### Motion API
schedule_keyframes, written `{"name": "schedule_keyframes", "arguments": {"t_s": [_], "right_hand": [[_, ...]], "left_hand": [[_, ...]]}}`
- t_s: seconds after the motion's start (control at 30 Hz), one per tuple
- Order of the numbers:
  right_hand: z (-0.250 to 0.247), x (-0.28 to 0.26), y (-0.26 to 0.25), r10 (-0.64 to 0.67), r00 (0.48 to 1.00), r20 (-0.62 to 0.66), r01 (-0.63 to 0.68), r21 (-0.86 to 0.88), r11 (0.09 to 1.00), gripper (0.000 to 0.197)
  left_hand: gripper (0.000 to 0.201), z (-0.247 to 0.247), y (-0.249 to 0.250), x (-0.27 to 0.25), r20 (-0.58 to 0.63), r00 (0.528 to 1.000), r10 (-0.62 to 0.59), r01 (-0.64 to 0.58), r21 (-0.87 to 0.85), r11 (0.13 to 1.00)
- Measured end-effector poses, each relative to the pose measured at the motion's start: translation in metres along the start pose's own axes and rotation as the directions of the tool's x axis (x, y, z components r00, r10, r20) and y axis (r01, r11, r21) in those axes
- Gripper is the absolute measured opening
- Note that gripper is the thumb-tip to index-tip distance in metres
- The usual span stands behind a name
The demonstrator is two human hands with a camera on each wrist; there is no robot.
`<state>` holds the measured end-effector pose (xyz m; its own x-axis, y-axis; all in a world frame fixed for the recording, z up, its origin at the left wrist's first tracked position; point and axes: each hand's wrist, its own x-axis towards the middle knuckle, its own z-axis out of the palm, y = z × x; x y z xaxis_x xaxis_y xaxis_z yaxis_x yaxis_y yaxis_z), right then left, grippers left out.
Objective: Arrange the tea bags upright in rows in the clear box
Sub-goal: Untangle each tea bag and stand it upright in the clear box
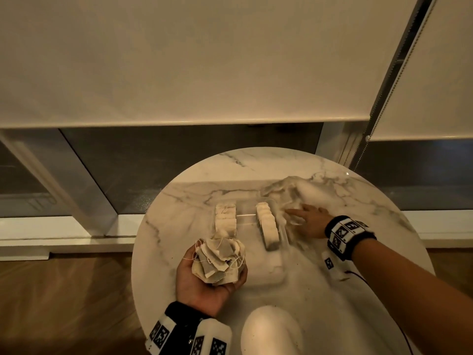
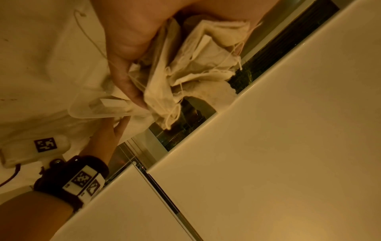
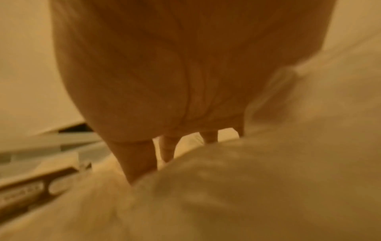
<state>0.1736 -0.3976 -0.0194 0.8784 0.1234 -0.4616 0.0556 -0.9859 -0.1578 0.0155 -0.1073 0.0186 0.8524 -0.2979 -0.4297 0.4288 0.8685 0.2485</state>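
Marble-patterned round table [image 1: 179, 201] carries the clear box [image 1: 277, 254], its long axis running near to far. Two rows of tea bags stand upright inside: left row [image 1: 225, 219] along the left wall, right row [image 1: 267, 225] along the right wall, with open floor between them.

Left hand [image 1: 204, 285] lies palm up at the box's near-left corner, fingers curled round a loose bunch of tea bags [image 1: 217, 262] with strings trailing. That supply sits just beside the left row.

Right hand [image 1: 311, 220] lies flat, fingers extended and slightly spread, on a crumpled clear plastic bag [image 1: 302, 190] just right of the box; it holds nothing. Judgement: the right hand must cross leftward over the box to draw a bag from the bunch; the left hand is the nearer to both supply and gap.

Writing: none legible. Both wristbands [image 1: 345, 234] carry black-and-white square code markers only.
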Motion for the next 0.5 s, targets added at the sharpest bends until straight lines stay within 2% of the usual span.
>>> {"name": "schedule_keyframes", "arguments": {"t_s": [0.07, 0.3, 0.4, 0.5], "right_hand": [[0.001, 0.008, 0.001, 0.019, 0.999, 0.038, -0.017, -0.054, 0.998, 0.061], [-0.002, 0.032, 0.037, 0.218, 0.975, -0.039, -0.216, 0.048, 0.975, 0.064], [-0.007, 0.025, 0.049, 0.298, 0.954, -0.035, -0.293, 0.099, 0.951, 0.069], [-0.016, 0.011, 0.044, 0.311, 0.949, -0.055, -0.298, 0.168, 0.940, 0.072]], "left_hand": [[0.043, 0.002, 0.000, -0.001, 0.019, 1.000, 0.002, -0.002, 0.004, 1.000], [0.048, 0.000, 0.001, 0.002, -0.021, 1.000, 0.017, -0.017, 0.008, 1.000], [0.048, 0.000, 0.001, 0.003, -0.008, 1.000, 0.016, -0.016, 0.018, 1.000], [0.048, 0.003, -0.001, 0.004, 0.001, 1.000, 0.013, -0.013, 0.023, 1.000]]}}
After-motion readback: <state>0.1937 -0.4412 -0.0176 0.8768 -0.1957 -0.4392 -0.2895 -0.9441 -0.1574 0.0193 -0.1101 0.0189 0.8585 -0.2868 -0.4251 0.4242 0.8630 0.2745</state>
